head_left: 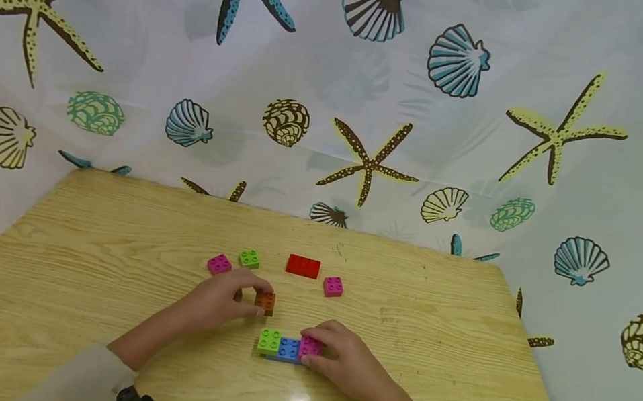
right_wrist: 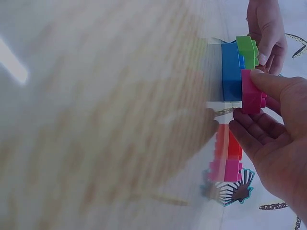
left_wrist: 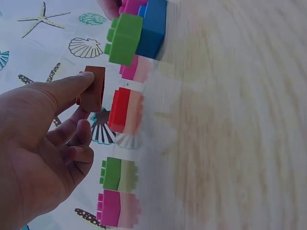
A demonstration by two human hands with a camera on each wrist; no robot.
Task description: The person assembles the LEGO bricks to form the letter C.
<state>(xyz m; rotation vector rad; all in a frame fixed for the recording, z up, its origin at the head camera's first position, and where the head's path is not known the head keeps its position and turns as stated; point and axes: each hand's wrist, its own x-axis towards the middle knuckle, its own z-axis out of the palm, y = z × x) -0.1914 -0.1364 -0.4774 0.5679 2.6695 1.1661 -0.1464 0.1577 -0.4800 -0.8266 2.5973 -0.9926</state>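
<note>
Between thumb and fingers, my left hand pinches an orange building block, held above the table in the left wrist view. My right hand grips a pink block at the right end of a blue block. On the blue block's left end sits a light green block, overhanging its edge. Blue studs show between the green and pink blocks. In the right wrist view the pink block sits at the level above the blue one, its outer end jutting past it.
Behind the hands on the wooden table lie a red block, a pink block to its right, and a green block and another pink block to its left. A patterned cloth hangs behind the table.
</note>
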